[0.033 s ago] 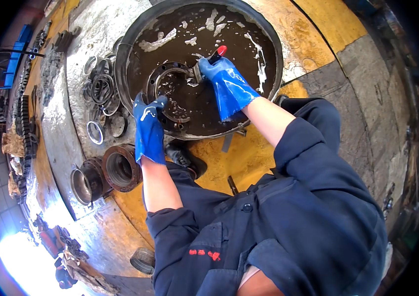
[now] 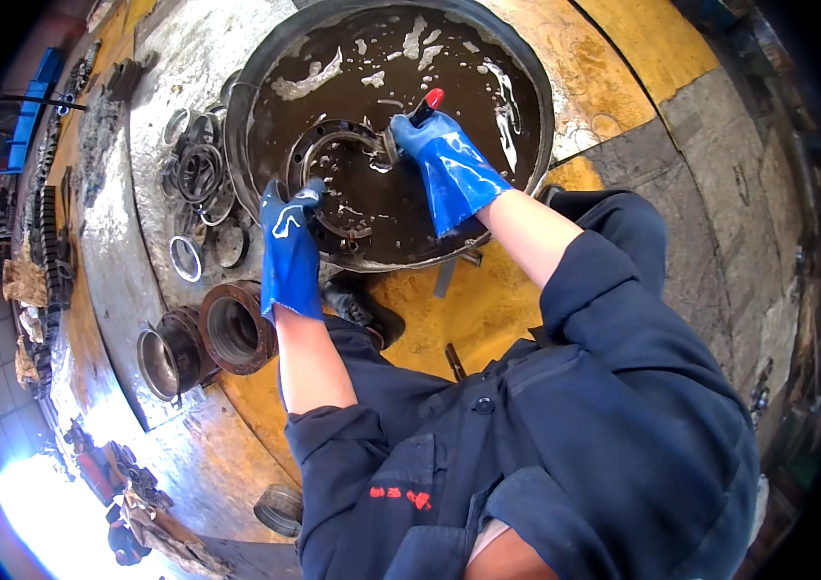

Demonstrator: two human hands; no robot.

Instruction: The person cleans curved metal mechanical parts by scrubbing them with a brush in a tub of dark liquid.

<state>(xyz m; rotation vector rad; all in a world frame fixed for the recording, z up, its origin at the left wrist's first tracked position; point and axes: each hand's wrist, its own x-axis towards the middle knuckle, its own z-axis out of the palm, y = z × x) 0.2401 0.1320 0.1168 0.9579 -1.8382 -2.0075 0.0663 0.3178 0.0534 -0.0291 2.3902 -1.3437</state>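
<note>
A round black tub (image 2: 241,126) holds dark, murky liquid with pale foam on it. Partly sunk in it lies a metal flange ring (image 2: 306,145) with bolt holes around its rim; the liquid hides some of it. My left hand (image 2: 291,217), in a blue rubber glove, is closed on the ring's left side, thumb toward the opening. Gloved likewise, my right hand (image 2: 438,150) grips a brush (image 2: 427,106) by its dark, red-ended handle. The brush's flat head is at the ring's upper right edge, its bristles hard to make out.
Left of the tub lie several metal rings (image 2: 200,174) and a bright thin ring (image 2: 186,259). A rusty flanged cylinder (image 2: 236,327) and a dark metal housing (image 2: 171,356) stand beside my left forearm. A shoe (image 2: 357,307) is under the tub's near edge. Metal plates cover the floor.
The brush head has shifted very slightly along the ring's upper right edge. Foam at the tub's right side has changed shape. Both hands keep their grips.
</note>
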